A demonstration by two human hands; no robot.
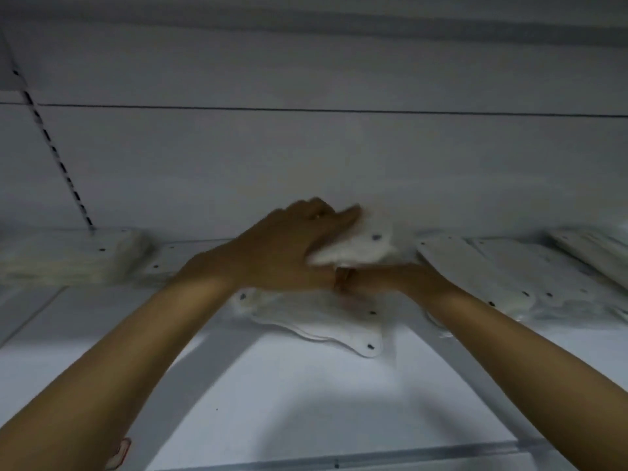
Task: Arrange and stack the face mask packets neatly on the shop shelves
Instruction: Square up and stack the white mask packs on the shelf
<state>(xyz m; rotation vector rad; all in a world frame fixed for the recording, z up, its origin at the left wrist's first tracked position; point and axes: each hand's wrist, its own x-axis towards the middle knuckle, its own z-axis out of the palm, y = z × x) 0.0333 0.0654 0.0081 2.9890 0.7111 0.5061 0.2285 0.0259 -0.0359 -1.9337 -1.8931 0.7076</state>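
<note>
Several face mask packets (pixel 326 321) observed loose on shelf (pixel 306 396), just below both hands. Left hand (pixel 289 246) seen pinching white packet (pixel 356 246). Right hand (pixel 380 277) partly hidden; grip cannot be told. Stacks (pixel 74 256) left and right of hands judged done; middle pile left untidy.

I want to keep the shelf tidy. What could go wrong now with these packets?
1. The blurred white packet in the left hand is lifted above the shelf; it may slip out.
2. The loose white pile under both hands is fanned out and may slide toward the shelf's front edge.
3. The right hand may knock the right stack.
</note>
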